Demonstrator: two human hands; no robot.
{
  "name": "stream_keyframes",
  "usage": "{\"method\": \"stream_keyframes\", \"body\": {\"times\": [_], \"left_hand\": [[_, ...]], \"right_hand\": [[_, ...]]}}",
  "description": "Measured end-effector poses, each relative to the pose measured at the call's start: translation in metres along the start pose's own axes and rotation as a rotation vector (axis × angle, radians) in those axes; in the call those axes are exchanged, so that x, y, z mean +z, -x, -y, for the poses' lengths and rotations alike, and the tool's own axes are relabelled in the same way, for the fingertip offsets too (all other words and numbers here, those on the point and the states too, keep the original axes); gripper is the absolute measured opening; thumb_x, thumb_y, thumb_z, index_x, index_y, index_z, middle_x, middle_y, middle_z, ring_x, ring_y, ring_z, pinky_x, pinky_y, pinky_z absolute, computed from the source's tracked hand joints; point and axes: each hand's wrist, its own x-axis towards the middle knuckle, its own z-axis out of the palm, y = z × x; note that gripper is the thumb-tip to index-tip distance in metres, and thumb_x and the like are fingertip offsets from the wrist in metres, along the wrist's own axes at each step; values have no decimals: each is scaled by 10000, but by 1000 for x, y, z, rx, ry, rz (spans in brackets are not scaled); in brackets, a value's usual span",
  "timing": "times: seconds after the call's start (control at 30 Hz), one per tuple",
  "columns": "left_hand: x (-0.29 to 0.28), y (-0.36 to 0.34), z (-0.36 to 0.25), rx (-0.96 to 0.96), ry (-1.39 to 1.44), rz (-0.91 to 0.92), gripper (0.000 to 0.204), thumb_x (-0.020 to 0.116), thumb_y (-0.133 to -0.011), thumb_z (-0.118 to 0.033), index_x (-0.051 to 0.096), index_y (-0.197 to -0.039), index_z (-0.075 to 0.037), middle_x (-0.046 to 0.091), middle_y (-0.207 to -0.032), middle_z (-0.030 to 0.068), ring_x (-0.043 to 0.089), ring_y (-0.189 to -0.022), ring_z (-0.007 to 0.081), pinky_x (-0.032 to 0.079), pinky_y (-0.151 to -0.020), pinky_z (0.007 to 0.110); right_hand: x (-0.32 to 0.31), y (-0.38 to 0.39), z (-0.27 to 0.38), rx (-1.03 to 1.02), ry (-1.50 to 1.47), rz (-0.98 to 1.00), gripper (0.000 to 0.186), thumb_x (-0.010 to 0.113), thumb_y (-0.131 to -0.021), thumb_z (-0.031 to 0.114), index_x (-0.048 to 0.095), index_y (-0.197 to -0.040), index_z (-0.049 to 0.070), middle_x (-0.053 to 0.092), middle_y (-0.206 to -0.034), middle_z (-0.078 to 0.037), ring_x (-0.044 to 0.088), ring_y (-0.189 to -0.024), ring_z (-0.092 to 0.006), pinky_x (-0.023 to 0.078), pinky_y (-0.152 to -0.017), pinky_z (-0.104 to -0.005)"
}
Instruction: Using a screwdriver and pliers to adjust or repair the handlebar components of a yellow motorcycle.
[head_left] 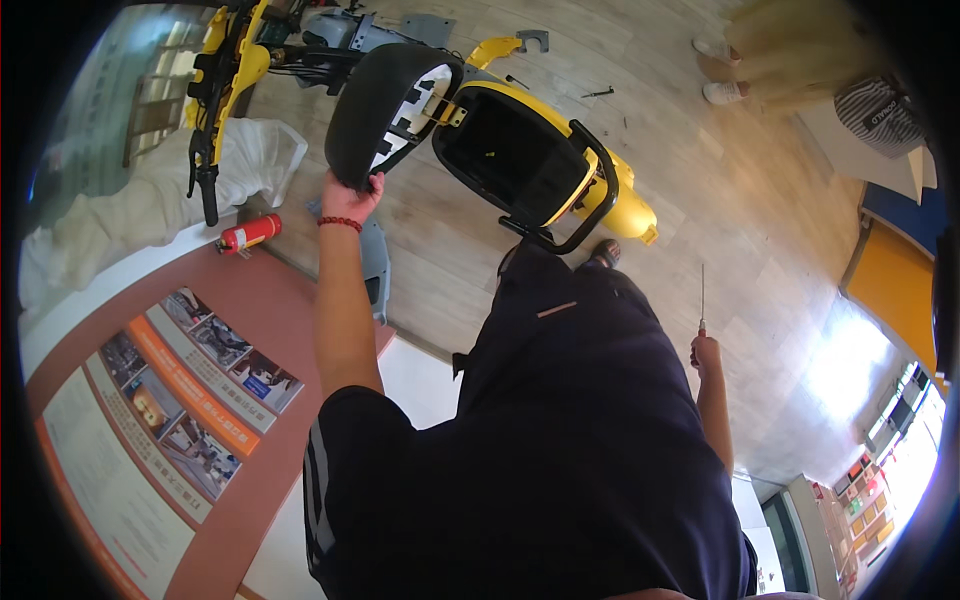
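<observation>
A yellow scooter [633,205] stands ahead of me, its panels partly off. Its black seat [362,100] is hinged up, tilted to the left, with the pale underside showing. My left hand [350,198] grips the seat's lower edge, fingers curled over the rim. Beside the raised seat, the dark storage bin [500,150] lies uncovered; a small yellowish spot shows inside it. Out to the right, my right hand [706,352] is closed around a screwdriver [702,326] with a red handle and a long thin shaft, pointing away from me and apart from the scooter.
Black grab rail [590,215] curves round the scooter's rear. Handlebars [207,120] reach out at left, near a red fire extinguisher [250,233]. Grey panels [375,260] and small tools [598,93] lie on the floor. Another person's feet [725,92] are at the far right.
</observation>
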Motion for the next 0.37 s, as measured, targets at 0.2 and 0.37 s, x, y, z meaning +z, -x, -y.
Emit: {"method": "stream_keyframes", "body": {"times": [0.2,0.37], "left_hand": [[9,13,28,216,184,99,354,454,-850,-364,591,-982,-65,556,-994,92,512,-872,304,466,-732,373],[-7,-5,81,285,525,-161,302,464,-842,-200,386,-1079,-29,520,-998,167,526,-845,290,458,-764,438]], "right_hand": [[2,5,-2,35,-83,24,51,490,-695,48,452,-661,51,419,-531,-31,401,-387,-131,272,-333,-267],[11,13,-7,-67,64,30,79,492,-702,54,447,-637,55,422,-530,-35,399,-382,-135,269,-328,-272]]}}
